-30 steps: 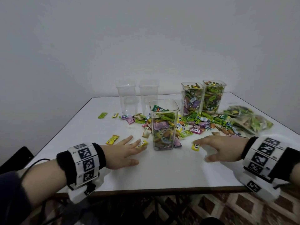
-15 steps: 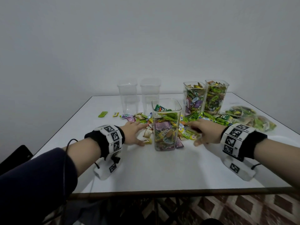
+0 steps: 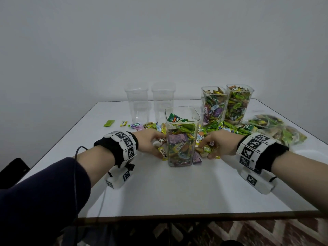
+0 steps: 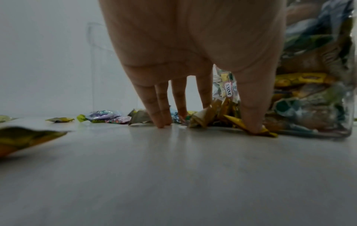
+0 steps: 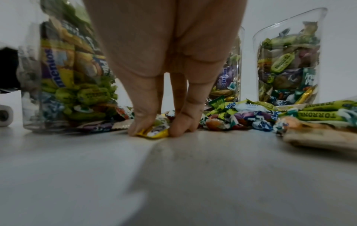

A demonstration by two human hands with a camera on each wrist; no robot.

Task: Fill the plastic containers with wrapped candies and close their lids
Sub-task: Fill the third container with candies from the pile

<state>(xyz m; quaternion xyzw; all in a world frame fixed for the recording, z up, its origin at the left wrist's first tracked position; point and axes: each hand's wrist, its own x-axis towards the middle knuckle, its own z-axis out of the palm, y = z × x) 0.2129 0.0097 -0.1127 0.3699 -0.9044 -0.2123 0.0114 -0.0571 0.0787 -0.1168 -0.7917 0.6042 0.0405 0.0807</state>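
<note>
Near half of bench point(image 3: 177, 192) bare: free approach from the front edge. Centre jar point(image 3: 182, 137) flanked tight by left hand point(image 3: 150, 142) and right hand point(image 3: 220, 144); no gap either side. Loose candies point(image 3: 230, 127) litter the strip behind it. Two empty jars point(image 3: 136, 103) block rear left, two full jars point(image 3: 227, 103) rear right. Bags point(image 3: 280, 130) crowd right edge. Corridor between the jar pairs probably passable; view poor.
</note>
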